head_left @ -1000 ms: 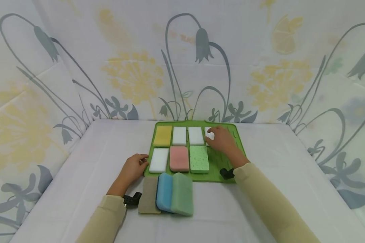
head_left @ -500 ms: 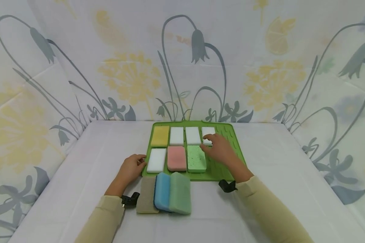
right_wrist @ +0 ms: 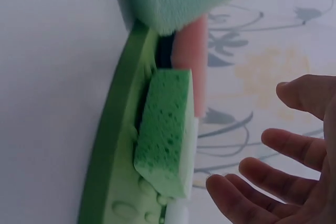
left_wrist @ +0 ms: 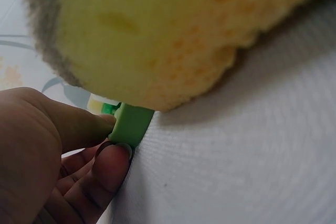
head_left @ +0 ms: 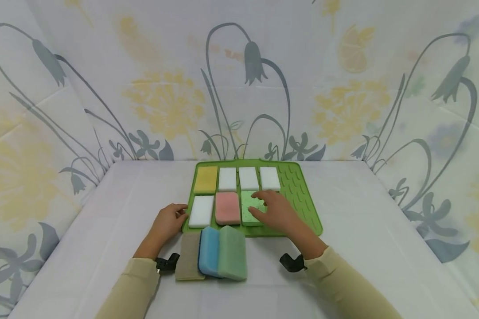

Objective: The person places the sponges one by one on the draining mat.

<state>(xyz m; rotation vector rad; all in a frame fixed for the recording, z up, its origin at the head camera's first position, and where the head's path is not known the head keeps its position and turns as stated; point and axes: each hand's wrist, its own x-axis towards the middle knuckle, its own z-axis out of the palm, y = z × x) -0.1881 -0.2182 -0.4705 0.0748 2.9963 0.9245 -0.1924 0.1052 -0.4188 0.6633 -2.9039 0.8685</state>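
My left hand (head_left: 166,225) pinches the left edge of a green ridged mat (head_left: 301,195) between thumb and fingers; the left wrist view shows the gripped rim (left_wrist: 134,125) up close. My right hand (head_left: 277,213) hovers over a speckled green sponge (head_left: 248,208), its fingers spread and holding nothing. In the right wrist view a gap separates the fingers from that green sponge (right_wrist: 165,129). Beside it on the mat lie a pink sponge (head_left: 227,208) and a white sponge (head_left: 201,212). Behind are a yellow sponge (head_left: 206,180) and three white sponges (head_left: 249,178) in a row.
Before the mat, a grey-topped sponge (head_left: 189,257), a blue sponge (head_left: 209,252) and a pale green sponge (head_left: 233,253) lean against each other on the white tablecloth (head_left: 271,297). A flower-patterned cloth (head_left: 303,88) rises behind the table.
My right hand has moved from the rightmost white sponge in the back row toward me and left, over the speckled green sponge. The left hand stays at the mat's edge. The view has shifted slightly.
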